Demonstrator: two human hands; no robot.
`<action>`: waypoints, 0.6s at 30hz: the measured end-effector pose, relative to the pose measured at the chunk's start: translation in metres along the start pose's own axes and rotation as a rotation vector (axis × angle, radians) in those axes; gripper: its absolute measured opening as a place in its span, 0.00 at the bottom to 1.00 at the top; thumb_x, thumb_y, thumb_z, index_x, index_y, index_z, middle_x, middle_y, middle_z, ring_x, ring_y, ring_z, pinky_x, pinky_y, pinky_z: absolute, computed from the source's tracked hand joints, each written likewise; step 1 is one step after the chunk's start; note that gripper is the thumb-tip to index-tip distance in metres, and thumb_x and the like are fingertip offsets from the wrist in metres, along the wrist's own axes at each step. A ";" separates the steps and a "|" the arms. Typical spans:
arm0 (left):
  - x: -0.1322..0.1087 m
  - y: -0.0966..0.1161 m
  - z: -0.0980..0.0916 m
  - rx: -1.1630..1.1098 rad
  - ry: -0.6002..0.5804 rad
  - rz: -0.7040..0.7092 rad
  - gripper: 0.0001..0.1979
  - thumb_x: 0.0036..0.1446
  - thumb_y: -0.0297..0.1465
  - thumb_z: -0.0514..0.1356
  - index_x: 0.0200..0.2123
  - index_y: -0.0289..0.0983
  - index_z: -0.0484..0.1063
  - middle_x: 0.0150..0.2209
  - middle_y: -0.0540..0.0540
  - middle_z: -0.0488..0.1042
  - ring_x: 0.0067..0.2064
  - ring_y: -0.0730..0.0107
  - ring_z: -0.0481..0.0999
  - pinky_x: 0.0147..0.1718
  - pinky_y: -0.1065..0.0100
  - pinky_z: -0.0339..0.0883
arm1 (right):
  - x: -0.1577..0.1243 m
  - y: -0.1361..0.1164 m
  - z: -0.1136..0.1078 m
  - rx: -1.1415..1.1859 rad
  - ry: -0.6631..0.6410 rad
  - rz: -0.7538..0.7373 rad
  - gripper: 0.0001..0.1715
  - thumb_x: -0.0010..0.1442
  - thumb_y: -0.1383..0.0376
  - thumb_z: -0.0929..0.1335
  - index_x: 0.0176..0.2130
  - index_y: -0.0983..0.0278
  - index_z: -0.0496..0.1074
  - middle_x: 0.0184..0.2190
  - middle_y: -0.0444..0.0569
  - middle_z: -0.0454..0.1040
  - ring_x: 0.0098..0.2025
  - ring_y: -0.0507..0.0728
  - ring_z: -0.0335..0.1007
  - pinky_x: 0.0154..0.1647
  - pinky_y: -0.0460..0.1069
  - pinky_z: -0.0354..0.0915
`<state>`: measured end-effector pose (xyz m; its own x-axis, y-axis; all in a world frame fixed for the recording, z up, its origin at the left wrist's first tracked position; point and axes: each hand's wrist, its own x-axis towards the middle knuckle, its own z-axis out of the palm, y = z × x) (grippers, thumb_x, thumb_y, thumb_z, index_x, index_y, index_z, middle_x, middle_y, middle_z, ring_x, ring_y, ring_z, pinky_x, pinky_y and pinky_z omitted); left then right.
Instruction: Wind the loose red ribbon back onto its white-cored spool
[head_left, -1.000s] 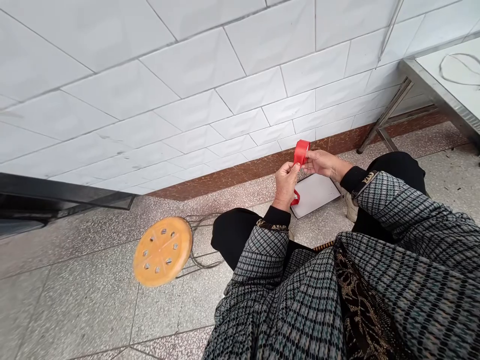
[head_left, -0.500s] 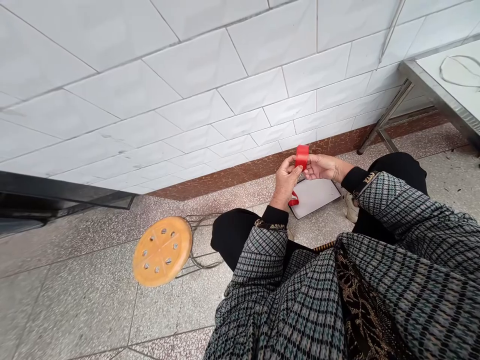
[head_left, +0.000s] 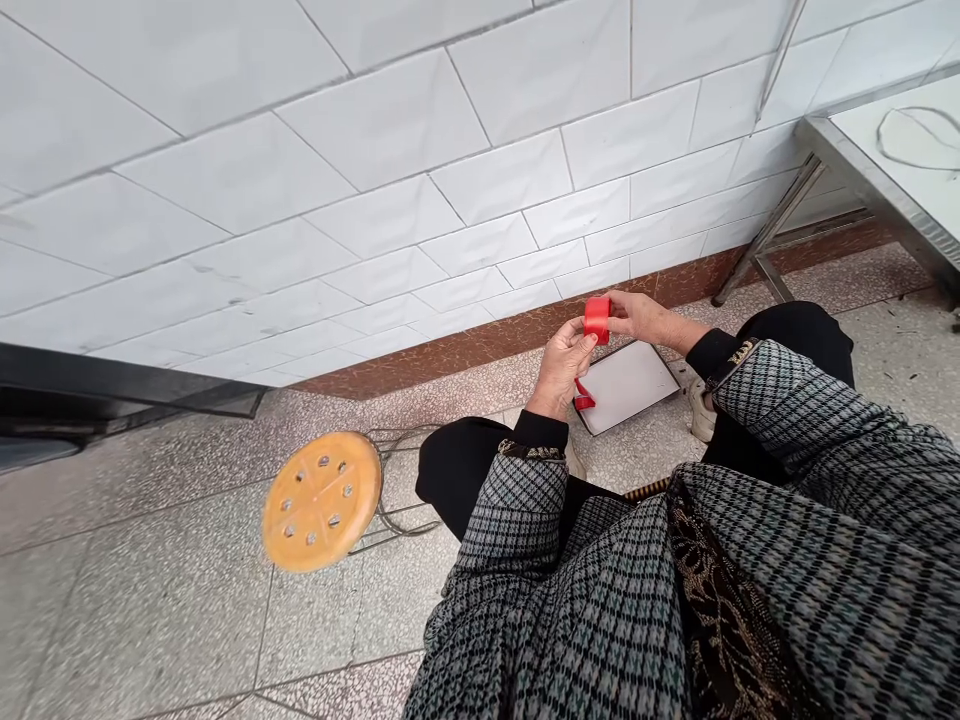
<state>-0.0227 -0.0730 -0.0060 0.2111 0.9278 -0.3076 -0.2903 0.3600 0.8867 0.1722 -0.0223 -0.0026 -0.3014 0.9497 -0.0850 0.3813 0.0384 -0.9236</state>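
Observation:
A red ribbon (head_left: 598,320), looped into a wide band, is held up between my two hands above the floor. My left hand (head_left: 562,362) pinches its lower left side, thumb in front. From the other side my right hand (head_left: 641,315) grips the band's right edge with thumb and fingers, some of them hidden behind it. A loose red end of the ribbon (head_left: 584,396) hangs below my left hand. Under the hands lies a flat white board or box lid (head_left: 628,386) with a dark edge, on the floor between my feet.
An orange round-topped stool (head_left: 322,502) with wire legs stands at my left. A metal-framed table (head_left: 821,140) is at the right by the white tiled wall (head_left: 390,220). A black object (head_left: 135,400) juts in at far left. My shoe (head_left: 702,412) is beside the white board.
My right hand has turned and risen, from an open palm beside the ribbon to a grip on its right edge. The ribbon band and left hand have shifted slightly left.

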 end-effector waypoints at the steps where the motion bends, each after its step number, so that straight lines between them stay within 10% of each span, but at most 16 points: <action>1: 0.000 -0.001 0.000 -0.001 -0.003 -0.003 0.20 0.54 0.34 0.78 0.46 0.39 0.77 0.20 0.61 0.60 0.18 0.84 0.46 0.20 0.72 0.37 | 0.000 0.000 0.000 -0.046 -0.004 -0.020 0.09 0.62 0.69 0.77 0.44 0.62 0.78 0.36 0.45 0.81 0.39 0.57 0.74 0.45 0.50 0.69; 9: 0.005 -0.009 0.013 0.013 0.173 0.208 0.15 0.58 0.39 0.75 0.39 0.39 0.76 0.22 0.58 0.63 0.22 0.81 0.53 0.22 0.73 0.47 | 0.011 -0.005 -0.008 -0.319 0.340 0.135 0.06 0.62 0.68 0.74 0.39 0.62 0.73 0.33 0.50 0.79 0.38 0.62 0.74 0.44 0.53 0.68; 18: -0.001 -0.004 0.018 -0.011 0.100 0.236 0.25 0.53 0.50 0.78 0.32 0.39 0.72 0.19 0.60 0.55 0.20 0.82 0.49 0.21 0.73 0.44 | 0.007 -0.018 -0.003 0.506 0.268 0.397 0.13 0.71 0.73 0.66 0.34 0.64 0.73 0.26 0.47 0.77 0.26 0.52 0.72 0.31 0.46 0.67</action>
<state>-0.0050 -0.0771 -0.0026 0.0433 0.9911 -0.1261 -0.3310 0.1333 0.9342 0.1655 -0.0152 0.0144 0.0270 0.9082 -0.4177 -0.0560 -0.4158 -0.9077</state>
